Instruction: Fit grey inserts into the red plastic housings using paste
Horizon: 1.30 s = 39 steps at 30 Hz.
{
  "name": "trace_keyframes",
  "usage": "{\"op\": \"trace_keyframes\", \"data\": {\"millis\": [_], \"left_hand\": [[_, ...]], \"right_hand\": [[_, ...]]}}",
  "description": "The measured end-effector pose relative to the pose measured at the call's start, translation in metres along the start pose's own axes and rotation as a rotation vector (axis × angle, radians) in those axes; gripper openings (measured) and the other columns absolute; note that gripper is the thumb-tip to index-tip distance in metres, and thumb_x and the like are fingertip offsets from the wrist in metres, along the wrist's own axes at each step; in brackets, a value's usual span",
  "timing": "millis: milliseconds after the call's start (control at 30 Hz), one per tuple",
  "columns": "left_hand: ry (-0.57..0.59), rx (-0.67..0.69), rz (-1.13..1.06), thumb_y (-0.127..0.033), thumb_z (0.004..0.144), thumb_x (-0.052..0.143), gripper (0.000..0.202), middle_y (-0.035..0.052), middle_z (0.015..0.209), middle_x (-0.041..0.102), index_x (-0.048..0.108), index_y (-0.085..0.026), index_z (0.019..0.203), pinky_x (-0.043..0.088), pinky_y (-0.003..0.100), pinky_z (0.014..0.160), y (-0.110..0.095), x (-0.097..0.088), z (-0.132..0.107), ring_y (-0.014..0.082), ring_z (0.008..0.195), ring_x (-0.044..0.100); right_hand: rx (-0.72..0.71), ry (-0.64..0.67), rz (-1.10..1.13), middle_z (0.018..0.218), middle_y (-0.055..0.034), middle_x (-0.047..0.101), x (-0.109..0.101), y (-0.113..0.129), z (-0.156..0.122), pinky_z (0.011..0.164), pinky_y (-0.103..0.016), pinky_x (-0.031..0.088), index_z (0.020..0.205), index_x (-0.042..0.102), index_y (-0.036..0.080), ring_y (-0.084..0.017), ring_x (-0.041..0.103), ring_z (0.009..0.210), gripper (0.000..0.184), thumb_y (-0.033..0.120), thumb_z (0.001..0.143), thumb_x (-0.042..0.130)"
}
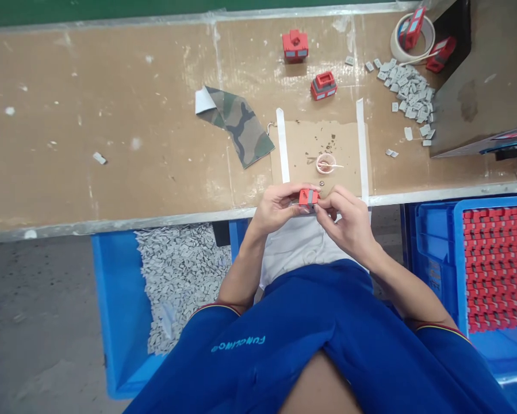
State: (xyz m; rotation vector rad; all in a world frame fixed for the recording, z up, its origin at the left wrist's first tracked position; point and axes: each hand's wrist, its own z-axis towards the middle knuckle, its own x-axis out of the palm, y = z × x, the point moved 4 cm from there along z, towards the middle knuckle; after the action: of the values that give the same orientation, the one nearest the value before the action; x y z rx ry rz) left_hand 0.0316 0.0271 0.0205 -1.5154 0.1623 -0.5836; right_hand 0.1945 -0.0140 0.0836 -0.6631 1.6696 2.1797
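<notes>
Red block (309,198) pinched over the table edge (154,219) between left hand (278,208) and right hand (342,221), both grips narrow, fingertips on its sides; gray tab (312,197) lying on its face (edges partly hidden by fingers). Nearest for more work: small cup (326,163) with swab (332,165), loose gray tabs (407,89) beyond.

1. Bright, even light fills the view, without harsh glare.
2. Faint, soft shadows lie beneath the red plastic blocks (295,46) beyond the hands, on the tan cardboard-topped table (111,115).
3. The small red plastic block (309,198) between the left hand (275,207) and right hand (347,224) looks sharp.
4. The long grey metal table edge (111,221) bends slightly from wide-lens distortion.
</notes>
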Motion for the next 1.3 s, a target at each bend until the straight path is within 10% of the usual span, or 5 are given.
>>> {"op": "trace_keyframes", "data": {"millis": [800,967,1100,1300], "left_hand": [[0.018,-0.026,0.075,-0.039,0.081,0.091,0.038,0.0115,0.111,0.084,0.083,-0.019,0.112,0.064,0.032,0.093,-0.002,0.001,0.001,0.0242,0.101,0.081],[-0.063,-0.014,-0.114,-0.054,0.074,0.093,0.048,0.0118,0.111,0.083,0.080,-0.022,0.107,0.064,0.035,0.091,0.005,0.003,-0.001,0.0248,0.100,0.080],[-0.161,-0.105,-0.331,-0.058,0.069,0.095,0.056,0.0069,0.106,0.081,0.072,-0.024,0.107,0.063,0.032,0.084,0.009,0.018,-0.007,0.0201,0.089,0.078],[-0.213,-0.242,-0.461,-0.056,0.069,0.096,0.054,0.0002,0.087,0.072,0.066,-0.021,0.097,0.057,0.024,0.074,-0.001,0.050,-0.014,0.0124,0.074,0.069]], "right_hand": [[-0.144,0.003,-0.149,0.075,0.0008,0.056,0.003,-0.008,-0.009,0.061,-0.026,0.040,0.082,0.050,0.023,-0.014,0.053,0.064,0.021,0.012,0.098,0.056],[-0.160,-0.085,-0.104,0.096,-0.0054,0.068,-0.001,0.003,-0.017,0.069,-0.029,0.054,0.109,0.063,0.022,-0.017,0.066,0.079,0.008,0.020,0.102,0.060],[-0.154,-0.154,-0.061,0.125,-0.0137,0.067,0.000,0.008,-0.022,0.078,-0.038,0.064,0.140,0.055,0.025,-0.025,0.069,0.107,0.043,0.026,0.100,0.069],[-0.194,-0.258,-0.180,0.119,-0.0102,0.065,-0.021,0.021,-0.026,0.084,-0.040,0.066,0.140,0.058,0.030,-0.024,0.070,0.105,0.045,0.017,0.098,0.069]]}}
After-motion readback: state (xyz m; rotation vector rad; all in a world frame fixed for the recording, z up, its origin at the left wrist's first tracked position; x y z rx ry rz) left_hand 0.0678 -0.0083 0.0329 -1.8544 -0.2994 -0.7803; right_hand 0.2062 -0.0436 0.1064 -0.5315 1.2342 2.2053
